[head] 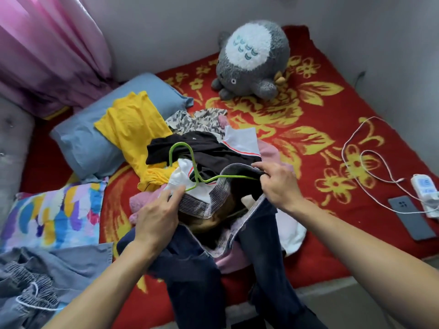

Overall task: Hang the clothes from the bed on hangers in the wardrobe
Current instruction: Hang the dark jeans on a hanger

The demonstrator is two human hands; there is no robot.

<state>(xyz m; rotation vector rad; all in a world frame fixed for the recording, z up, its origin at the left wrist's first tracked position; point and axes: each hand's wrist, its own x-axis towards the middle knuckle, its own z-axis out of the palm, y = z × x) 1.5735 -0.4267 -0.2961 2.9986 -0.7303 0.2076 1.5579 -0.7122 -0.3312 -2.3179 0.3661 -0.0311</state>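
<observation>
Currently mid-step: green hanger (225,177) is going into the striped opening of the dark garment (190,262), over the clothes pile (133,129) on the bed (320,129). Left hand (154,214) pinches the striped edge. Right hand (278,188) grips the opposite edge at the hanger tip. Next, likely: seat both hanger ends, then lift clear.

- A single view comes from a wide-angle camera worn on the person's head, looking forward and steeply down onto the bed (332,129).
- It sits close. Both forearms enter from the bottom edge, and the left hand (154,217) and right hand (278,184) lie near the middle.
- The top of the view reaches the wall (166,32), a pink curtain (47,48) at top left, and a grey plush toy (254,60).
</observation>
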